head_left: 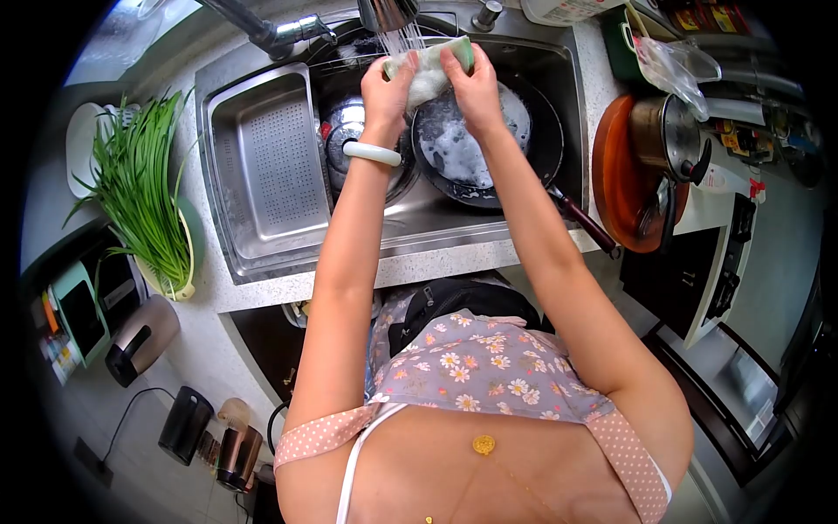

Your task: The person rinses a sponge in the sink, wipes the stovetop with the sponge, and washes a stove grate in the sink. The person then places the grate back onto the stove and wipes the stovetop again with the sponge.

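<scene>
Under the running faucet (388,16), a pale cloth with a green edge (428,83) is stretched between my two hands. My left hand (387,94) grips its left end, and a white bangle circles that wrist. The right end is held by my right hand (476,90). Water falls on the cloth. Below and to the right of it, a black frying pan (546,144) with white suds inside rests in the sink, its handle over the front edge. A shiny metal lid (347,131) lies left of the pan, partly hidden by my left forearm.
A perforated steel tray (278,148) fills the sink's left side. Left of the sink, long green leaves (140,166) lie in a basket (186,253). On the right, a pot (650,127) stands on a round reddish-brown board (614,188). A kettle (144,341) stands at lower left.
</scene>
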`<action>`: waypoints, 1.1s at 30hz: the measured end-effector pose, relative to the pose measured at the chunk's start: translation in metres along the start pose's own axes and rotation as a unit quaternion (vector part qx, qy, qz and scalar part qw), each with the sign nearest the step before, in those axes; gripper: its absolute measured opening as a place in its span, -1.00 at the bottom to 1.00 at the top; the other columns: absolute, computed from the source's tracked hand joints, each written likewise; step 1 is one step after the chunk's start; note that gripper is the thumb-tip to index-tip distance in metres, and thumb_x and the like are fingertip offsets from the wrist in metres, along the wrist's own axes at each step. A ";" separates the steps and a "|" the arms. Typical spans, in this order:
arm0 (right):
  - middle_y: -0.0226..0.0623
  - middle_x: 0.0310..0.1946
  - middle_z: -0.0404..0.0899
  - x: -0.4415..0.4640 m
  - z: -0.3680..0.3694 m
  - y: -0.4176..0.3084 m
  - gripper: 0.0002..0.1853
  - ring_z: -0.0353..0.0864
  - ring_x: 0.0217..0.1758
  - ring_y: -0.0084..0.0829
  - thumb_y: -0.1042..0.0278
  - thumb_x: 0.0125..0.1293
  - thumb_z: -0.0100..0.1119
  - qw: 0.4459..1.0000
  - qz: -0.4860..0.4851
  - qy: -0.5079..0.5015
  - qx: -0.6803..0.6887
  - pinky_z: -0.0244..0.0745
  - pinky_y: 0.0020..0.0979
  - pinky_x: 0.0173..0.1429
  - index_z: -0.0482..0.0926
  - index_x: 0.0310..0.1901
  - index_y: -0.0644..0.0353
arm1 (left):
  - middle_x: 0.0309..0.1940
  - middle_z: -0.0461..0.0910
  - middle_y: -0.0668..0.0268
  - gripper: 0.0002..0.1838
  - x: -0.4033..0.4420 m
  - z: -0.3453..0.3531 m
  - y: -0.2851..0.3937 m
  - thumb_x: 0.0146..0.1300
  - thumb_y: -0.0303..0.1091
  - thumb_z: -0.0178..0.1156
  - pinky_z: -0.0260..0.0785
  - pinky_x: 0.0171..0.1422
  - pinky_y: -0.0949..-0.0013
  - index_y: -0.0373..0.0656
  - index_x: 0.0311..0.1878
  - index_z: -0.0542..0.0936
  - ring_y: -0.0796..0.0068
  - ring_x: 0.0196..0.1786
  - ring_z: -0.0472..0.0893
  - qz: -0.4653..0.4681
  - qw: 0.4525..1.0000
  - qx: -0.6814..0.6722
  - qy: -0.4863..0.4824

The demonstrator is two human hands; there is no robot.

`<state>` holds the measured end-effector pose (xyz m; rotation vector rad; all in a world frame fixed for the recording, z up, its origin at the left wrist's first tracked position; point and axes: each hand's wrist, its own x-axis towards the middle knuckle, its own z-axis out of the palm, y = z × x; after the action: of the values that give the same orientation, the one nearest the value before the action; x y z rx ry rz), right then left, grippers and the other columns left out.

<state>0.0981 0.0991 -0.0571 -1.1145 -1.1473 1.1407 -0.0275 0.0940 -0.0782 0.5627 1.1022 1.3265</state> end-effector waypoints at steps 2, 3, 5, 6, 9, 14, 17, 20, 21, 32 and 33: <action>-0.45 -0.41 0.52 -0.014 0.009 -0.007 -0.78 0.38 -0.34 -0.69 0.22 0.32 0.17 0.999 -0.008 -0.021 -0.044 0.36 -0.55 -0.25 0.51 -0.24 0.21 | -0.31 0.58 0.27 -0.76 0.005 0.000 -0.003 0.29 -0.27 0.17 0.46 -0.28 0.46 -0.28 -0.16 0.51 0.51 -0.28 0.58 -0.020 0.998 -0.055 0.035; -0.36 -0.47 0.51 -0.019 0.015 -0.008 -0.75 0.39 -0.38 -0.65 0.18 0.31 0.18 0.985 -0.063 -0.055 -0.152 0.36 -0.50 -0.28 0.52 -0.27 0.23 | -0.34 0.56 0.30 -0.76 0.006 0.000 -0.005 0.35 -0.23 0.09 0.45 -0.31 0.44 -0.25 -0.22 0.50 0.52 -0.34 0.56 -0.013 0.995 -0.100 0.025; -0.15 -0.62 0.47 -0.022 0.028 -0.011 -0.64 0.38 -0.53 -0.53 0.07 0.28 0.17 0.968 -0.075 -0.065 -0.233 0.36 -0.38 -0.40 0.54 -0.38 0.28 | -0.37 0.51 0.35 -0.73 -0.001 0.009 -0.011 0.40 -0.20 0.00 0.39 -0.27 0.46 -0.23 -0.21 0.51 0.57 -0.38 0.48 0.009 0.990 -0.139 0.022; -0.12 -0.66 0.49 -0.007 0.024 -0.008 -0.59 0.39 -0.61 -0.47 0.02 0.30 0.12 0.964 -0.037 -0.031 -0.263 0.36 -0.34 -0.45 0.56 -0.40 0.30 | -0.39 0.50 0.37 -0.73 -0.012 0.026 -0.005 0.41 -0.20 -0.01 0.36 -0.26 0.48 -0.23 -0.20 0.51 0.60 -0.37 0.45 0.030 0.993 -0.093 0.060; 0.01 -0.58 0.54 0.008 0.020 -0.008 -0.59 0.46 -0.64 -0.22 0.02 0.30 0.09 0.961 -0.003 0.013 -0.275 0.39 -0.29 -0.45 0.59 -0.38 0.29 | -0.49 0.47 0.43 -0.67 -0.017 0.032 0.001 0.42 -0.14 -0.04 0.26 -0.39 0.55 -0.20 -0.29 0.52 0.67 -0.46 0.40 0.090 0.995 -0.045 0.008; 0.06 -0.53 0.55 0.009 0.029 -0.014 -0.64 0.56 -0.50 -0.01 0.07 0.30 0.06 0.936 -0.117 -0.049 -0.328 0.42 -0.20 -0.43 0.58 -0.35 0.26 | -0.51 0.44 0.44 -0.64 -0.014 0.030 0.007 0.43 -0.10 -0.06 0.27 -0.43 0.55 -0.16 -0.37 0.49 0.67 -0.49 0.39 0.043 0.998 -0.029 0.041; 0.07 -0.51 0.55 0.007 0.031 -0.027 -0.63 0.56 -0.48 0.01 0.09 0.33 0.02 0.947 -0.049 -0.006 -0.318 0.41 -0.18 -0.43 0.55 -0.35 0.29 | -0.49 0.46 0.42 -0.65 -0.011 0.020 0.002 0.44 -0.11 -0.08 0.33 -0.37 0.51 -0.15 -0.36 0.49 0.64 -0.41 0.44 0.059 0.995 -0.075 -0.032; -0.01 -0.66 0.51 0.003 0.040 -0.010 -0.69 0.57 -0.57 -0.03 0.13 0.29 0.04 0.931 -0.180 -0.024 -0.316 0.44 -0.17 -0.45 0.54 -0.40 0.23 | -0.54 0.42 0.43 -0.63 -0.003 0.021 0.010 0.45 -0.10 -0.10 0.32 -0.38 0.52 -0.12 -0.43 0.44 0.62 -0.46 0.43 -0.015 0.988 -0.154 0.010; -0.02 -0.66 0.53 0.014 0.031 -0.014 -0.69 0.58 -0.57 -0.05 0.14 0.31 0.02 0.955 -0.058 -0.041 -0.287 0.45 -0.19 -0.45 0.55 -0.39 0.23 | -0.55 0.40 0.44 -0.62 -0.014 0.027 0.009 0.45 -0.10 -0.11 0.31 -0.39 0.51 -0.13 -0.44 0.44 0.62 -0.47 0.42 0.018 0.998 -0.058 0.011; -0.30 -0.20 0.60 0.034 -0.014 0.009 -0.42 0.60 -0.13 -0.31 -0.21 0.34 -0.07 0.961 0.220 -0.033 0.166 0.49 -0.27 -0.05 0.53 -0.15 0.29 | -0.18 0.57 0.28 -0.78 -0.013 0.008 0.030 0.35 -0.32 0.09 0.42 -0.02 0.47 -0.27 -0.07 0.48 0.51 -0.16 0.56 0.004 0.982 -0.149 -0.120; -0.25 0.03 0.51 0.033 -0.018 0.001 -0.37 0.49 0.13 -0.36 -0.20 0.38 -0.21 0.943 0.225 -0.060 0.239 0.37 -0.31 0.24 0.42 0.11 0.28 | -0.15 0.57 0.26 -0.77 -0.010 0.004 0.028 0.33 -0.34 0.12 0.42 0.00 0.47 -0.28 -0.04 0.47 0.51 -0.14 0.57 0.021 0.981 -0.147 -0.125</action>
<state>0.1182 0.1311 -0.0568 -0.9500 -0.6527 1.7521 -0.0365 0.0920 -0.0495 0.5170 0.6763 1.3818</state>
